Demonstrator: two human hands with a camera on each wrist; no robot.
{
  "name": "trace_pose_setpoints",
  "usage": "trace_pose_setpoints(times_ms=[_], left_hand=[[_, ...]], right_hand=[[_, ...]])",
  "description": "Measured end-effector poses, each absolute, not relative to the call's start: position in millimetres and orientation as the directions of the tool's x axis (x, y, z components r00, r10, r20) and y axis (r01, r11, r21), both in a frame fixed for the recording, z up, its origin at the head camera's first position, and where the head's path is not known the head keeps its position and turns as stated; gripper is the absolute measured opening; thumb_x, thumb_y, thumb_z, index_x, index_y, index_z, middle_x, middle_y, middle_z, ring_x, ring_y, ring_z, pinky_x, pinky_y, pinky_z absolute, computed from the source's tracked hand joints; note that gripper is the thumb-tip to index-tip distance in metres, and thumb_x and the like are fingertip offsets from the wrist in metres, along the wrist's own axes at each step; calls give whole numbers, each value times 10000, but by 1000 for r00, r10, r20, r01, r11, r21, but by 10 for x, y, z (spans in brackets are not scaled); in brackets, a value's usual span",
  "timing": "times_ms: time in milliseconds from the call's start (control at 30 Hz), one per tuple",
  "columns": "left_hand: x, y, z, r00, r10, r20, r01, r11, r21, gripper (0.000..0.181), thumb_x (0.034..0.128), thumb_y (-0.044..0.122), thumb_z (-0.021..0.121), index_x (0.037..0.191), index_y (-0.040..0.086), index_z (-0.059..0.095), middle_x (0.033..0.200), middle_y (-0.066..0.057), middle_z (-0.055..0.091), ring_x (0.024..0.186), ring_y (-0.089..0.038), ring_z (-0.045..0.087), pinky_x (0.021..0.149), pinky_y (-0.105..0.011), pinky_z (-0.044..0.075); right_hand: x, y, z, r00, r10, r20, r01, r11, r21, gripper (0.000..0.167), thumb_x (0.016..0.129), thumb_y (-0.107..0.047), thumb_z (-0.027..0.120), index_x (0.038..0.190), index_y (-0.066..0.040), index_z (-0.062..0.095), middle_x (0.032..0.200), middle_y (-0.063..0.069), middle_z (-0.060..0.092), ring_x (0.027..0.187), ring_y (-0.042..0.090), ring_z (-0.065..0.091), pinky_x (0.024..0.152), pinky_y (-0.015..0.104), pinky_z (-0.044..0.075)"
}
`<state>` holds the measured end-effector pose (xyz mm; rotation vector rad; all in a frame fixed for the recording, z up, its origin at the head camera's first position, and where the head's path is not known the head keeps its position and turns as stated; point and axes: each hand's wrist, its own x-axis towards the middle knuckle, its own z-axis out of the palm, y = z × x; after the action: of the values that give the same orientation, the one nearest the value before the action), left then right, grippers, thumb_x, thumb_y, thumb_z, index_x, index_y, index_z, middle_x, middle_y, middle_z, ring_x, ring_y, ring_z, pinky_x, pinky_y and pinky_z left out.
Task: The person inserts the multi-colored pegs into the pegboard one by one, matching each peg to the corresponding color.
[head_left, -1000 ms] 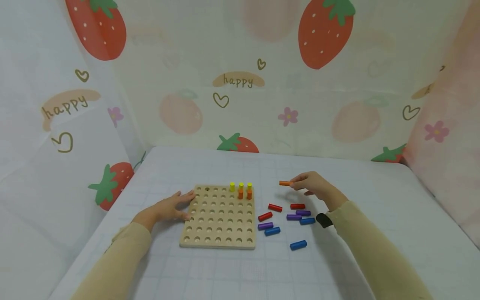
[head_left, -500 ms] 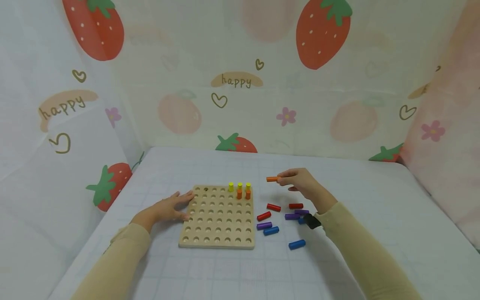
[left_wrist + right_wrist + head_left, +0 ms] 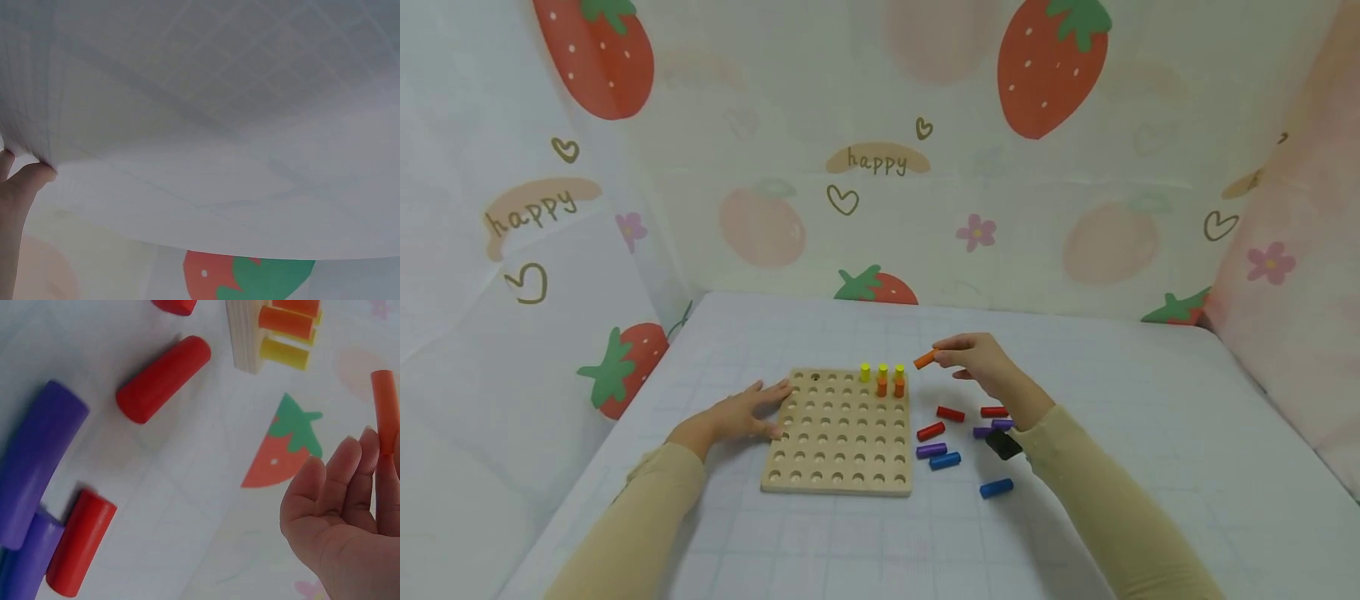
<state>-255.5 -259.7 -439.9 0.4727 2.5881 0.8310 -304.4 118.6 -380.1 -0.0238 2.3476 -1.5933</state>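
My right hand (image 3: 979,360) pinches an orange peg (image 3: 926,359) above the table, just beyond the far right corner of a wooden pegboard (image 3: 836,490). The peg tilts, its free end pointing down toward the board; the right wrist view shows the same orange peg (image 3: 385,409) between thumb and fingers. Yellow pegs (image 3: 865,372) stand in the board's far row, with orange pegs (image 3: 882,387) in front of two of them. My left hand (image 3: 739,415) touches the board's left edge with spread fingers. Only part of the left hand (image 3: 19,194) shows in the left wrist view.
Right of the board lie red pegs (image 3: 931,432), purple pegs (image 3: 932,450) and blue pegs (image 3: 996,488). My right forearm and a black piece at its cuff (image 3: 1003,444) cover some of them. A strawberry-printed cloth (image 3: 880,208) hangs behind the white table (image 3: 820,550).
My right hand has moved left with the orange peg, nearing the board's far right corner. The peg has gone from level to tilted. My left hand stays at the board's edge.
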Motion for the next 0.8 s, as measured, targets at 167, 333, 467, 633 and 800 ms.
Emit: trace_pose_setpoints(times_ms=[167,333,467,633,800], left_hand=[[-2561,-2591,-4386,-865,432,-256,209,774,598,872,829,381,722,1516,49,298,1592,-142,173,1427,-492,26,1062,-724,80],[-2576,-2573,-4373,-868,415,-272,184,778,600,873,830,389,719,1523,71,293,1600,-122,165,1436,-473,17,1061,-728,57],[-2570,-2571,-4386,-870,410,-275,175,777,605,872,829,379,722,1522,67,294,1598,-128,164,1434,-477,16,1053,-737,41],[-2545,-2580,-4410,-870,413,-268,184,777,601,869,825,372,725,1514,51,305,1590,-148,180,1429,-488,28,1045,-746,43],[-2539,-2594,-4418,-877,401,-265,184,789,586,868,825,383,722,1516,61,306,1590,-147,187,1431,-482,35,1055,-734,35]], right_hand=[[-3029,1077,-3832,-959,-155,-236,168,358,-918,316,951,-151,644,1224,8,639,1229,156,618,1179,358,539,967,407,474],[-3028,959,-3862,-964,-140,-228,174,317,-932,307,947,-128,645,1218,15,643,1218,153,628,1132,319,568,950,390,484],[-3032,856,-3894,-961,-155,-229,173,309,-935,334,941,-118,652,1235,39,627,1205,155,639,1105,305,589,921,369,500],[-3033,755,-3935,-959,-161,-234,175,315,-933,295,934,-129,665,1188,22,656,1166,137,665,1088,293,605,918,384,504],[-3006,682,-3943,-960,-174,-221,154,333,-930,252,920,-161,689,1117,-3,685,1102,104,691,1074,267,579,934,409,480]])
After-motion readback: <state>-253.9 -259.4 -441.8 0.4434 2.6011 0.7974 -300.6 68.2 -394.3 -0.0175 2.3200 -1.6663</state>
